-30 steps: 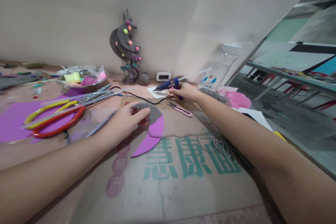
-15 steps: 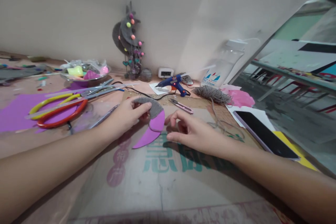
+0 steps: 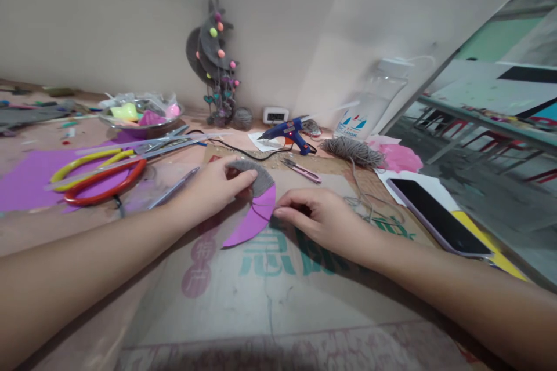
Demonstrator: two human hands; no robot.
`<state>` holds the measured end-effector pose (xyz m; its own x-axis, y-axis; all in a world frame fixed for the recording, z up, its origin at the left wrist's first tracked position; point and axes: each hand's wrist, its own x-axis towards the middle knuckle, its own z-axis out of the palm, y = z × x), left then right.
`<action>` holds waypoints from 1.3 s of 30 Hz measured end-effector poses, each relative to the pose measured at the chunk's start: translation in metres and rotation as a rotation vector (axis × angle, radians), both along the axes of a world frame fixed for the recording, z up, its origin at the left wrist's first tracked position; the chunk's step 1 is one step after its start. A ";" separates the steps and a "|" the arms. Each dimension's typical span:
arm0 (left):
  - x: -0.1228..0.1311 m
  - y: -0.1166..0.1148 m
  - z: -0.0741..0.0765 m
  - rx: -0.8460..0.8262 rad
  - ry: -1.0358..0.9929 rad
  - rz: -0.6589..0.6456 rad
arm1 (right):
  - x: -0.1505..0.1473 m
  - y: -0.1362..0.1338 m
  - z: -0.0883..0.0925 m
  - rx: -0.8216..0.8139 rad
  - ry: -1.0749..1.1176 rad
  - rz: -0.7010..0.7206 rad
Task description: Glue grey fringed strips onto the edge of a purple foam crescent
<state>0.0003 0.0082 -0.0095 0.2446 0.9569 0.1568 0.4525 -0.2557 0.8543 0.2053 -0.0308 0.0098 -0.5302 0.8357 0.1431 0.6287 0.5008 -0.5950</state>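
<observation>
A purple crescent hangs over the cardboard, its upper part wrapped in grey yarn. My left hand pinches the wrapped upper end between thumb and fingers. A loose strand of the yarn crosses the purple part and runs to my right hand, whose thumb and forefinger are pressed together on it, just right of the crescent. The lower purple tip points down and to the left, bare of yarn. A grey yarn skein lies beyond my right hand, with a strand trailing from it.
Scissors and a bowl are at the left. A blue glue gun, a pink cutter and a decorated grey moon stand or lie behind. At the right are a phone and a bottle.
My right thumb and forefinger have closed on the strand, which now crosses the purple part higher up. The view has shifted slightly.
</observation>
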 end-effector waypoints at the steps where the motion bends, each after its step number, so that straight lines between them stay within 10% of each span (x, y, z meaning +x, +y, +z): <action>1: 0.000 0.000 -0.001 0.017 0.026 -0.008 | -0.003 0.000 0.001 0.049 0.046 0.001; 7: 0.000 -0.002 -0.001 0.037 0.077 -0.057 | -0.003 0.006 0.003 0.192 0.238 -0.140; 17: 0.000 -0.002 -0.001 -0.174 -0.120 -0.052 | 0.022 0.025 -0.005 -0.580 0.263 -0.186; 39: -0.001 -0.001 -0.010 -0.054 -0.115 -0.210 | 0.024 0.024 0.003 -0.090 0.148 -0.248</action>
